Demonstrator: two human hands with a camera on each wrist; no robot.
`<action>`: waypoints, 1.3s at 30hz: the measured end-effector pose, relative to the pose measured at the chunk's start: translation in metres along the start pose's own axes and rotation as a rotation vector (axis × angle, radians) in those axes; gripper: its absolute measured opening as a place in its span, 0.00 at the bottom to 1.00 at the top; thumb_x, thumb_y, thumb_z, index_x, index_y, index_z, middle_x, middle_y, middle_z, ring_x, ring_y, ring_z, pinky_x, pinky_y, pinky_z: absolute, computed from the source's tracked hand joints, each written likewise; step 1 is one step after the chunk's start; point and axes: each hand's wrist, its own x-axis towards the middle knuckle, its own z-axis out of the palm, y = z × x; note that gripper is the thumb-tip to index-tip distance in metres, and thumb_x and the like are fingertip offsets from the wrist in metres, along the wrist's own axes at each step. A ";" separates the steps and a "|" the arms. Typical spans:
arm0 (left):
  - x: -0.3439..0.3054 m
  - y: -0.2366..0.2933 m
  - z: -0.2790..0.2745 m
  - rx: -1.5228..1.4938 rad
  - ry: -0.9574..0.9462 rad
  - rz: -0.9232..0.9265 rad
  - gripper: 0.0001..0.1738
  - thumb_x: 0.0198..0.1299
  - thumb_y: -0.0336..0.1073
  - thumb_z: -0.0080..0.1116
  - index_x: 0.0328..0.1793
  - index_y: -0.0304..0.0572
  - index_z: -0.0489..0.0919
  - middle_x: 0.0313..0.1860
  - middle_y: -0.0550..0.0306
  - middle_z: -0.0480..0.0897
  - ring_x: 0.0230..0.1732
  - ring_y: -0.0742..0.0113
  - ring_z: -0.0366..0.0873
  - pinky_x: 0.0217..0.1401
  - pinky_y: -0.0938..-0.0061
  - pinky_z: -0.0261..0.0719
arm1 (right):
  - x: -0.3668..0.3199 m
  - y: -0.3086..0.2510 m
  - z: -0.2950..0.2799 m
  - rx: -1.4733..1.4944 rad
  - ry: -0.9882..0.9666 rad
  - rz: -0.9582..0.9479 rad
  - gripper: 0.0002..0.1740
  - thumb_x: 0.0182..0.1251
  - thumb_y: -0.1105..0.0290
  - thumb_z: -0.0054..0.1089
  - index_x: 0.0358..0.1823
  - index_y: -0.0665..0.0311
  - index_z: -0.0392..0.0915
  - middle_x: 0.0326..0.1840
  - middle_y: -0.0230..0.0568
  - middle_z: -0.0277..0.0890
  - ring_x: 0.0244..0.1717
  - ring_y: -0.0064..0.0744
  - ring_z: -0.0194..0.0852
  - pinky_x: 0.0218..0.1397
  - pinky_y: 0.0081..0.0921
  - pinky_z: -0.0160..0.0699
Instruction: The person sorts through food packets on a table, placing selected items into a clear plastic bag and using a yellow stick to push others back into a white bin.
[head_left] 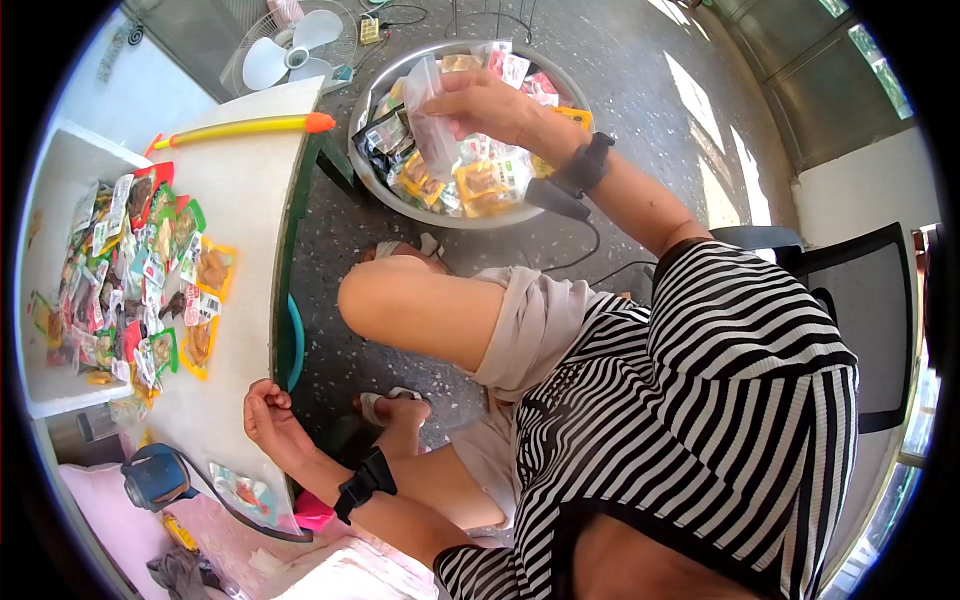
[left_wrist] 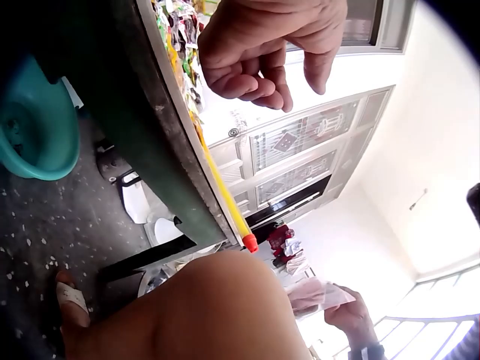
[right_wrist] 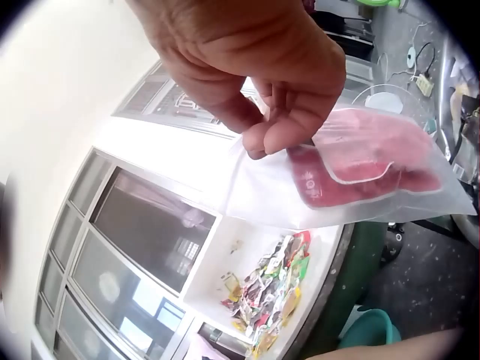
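While the right hand (head_left: 485, 106)'s grip pinches a clear bag (head_left: 432, 138) above the basin (head_left: 450, 222) at twelve o'clock in the head view, the left hand (head_left: 272, 420), thumb apart from loosely curled fingers, is near the surface (head_left: 250, 195)'s edge at eight; packets (head_left: 140, 285) lie at nine.

Your head cam looks steeply down, wide. Left wrist cam: close, tilted, your left hand (left_wrist: 274, 45) at 12 o'clock. Right wrist likewise, right hand (right_wrist: 259, 79) at 12. Both share teal basin (left_wrist: 54, 150): 9–10, 5 o'clock respectively.

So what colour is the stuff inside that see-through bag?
The contents look red to pink, clearest in the right wrist view.
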 end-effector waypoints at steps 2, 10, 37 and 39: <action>0.001 -0.002 -0.003 0.001 0.012 -0.022 0.13 0.65 0.38 0.57 0.39 0.31 0.80 0.35 0.56 0.78 0.33 0.73 0.67 0.36 0.81 0.66 | -0.003 0.018 -0.031 0.003 0.034 0.068 0.05 0.65 0.72 0.60 0.37 0.67 0.80 0.26 0.32 0.78 0.18 0.15 0.74 0.22 0.10 0.77; 0.006 -0.011 -0.009 0.026 0.028 -0.071 0.11 0.65 0.35 0.56 0.40 0.30 0.80 0.34 0.55 0.79 0.32 0.74 0.69 0.34 0.83 0.67 | -0.061 0.235 -0.223 -0.710 0.301 0.484 0.07 0.60 0.68 0.58 0.32 0.65 0.80 0.21 0.36 0.77 0.19 0.29 0.76 0.19 0.25 0.76; 0.007 0.000 -0.007 0.851 0.394 0.331 0.10 0.55 0.27 0.64 0.25 0.29 0.76 0.19 0.58 0.72 0.20 0.76 0.65 0.25 0.79 0.63 | 0.208 0.082 0.106 -1.330 0.041 -0.508 0.22 0.59 0.56 0.58 0.38 0.73 0.76 0.32 0.52 0.80 0.32 0.47 0.81 0.38 0.41 0.80; 0.006 0.002 -0.009 0.861 0.401 0.352 0.09 0.53 0.26 0.64 0.24 0.30 0.76 0.19 0.54 0.73 0.18 0.71 0.66 0.23 0.76 0.64 | 0.185 0.059 0.110 -1.034 -0.235 -0.154 0.22 0.60 0.54 0.59 0.34 0.73 0.76 0.24 0.45 0.78 0.20 0.36 0.76 0.25 0.32 0.75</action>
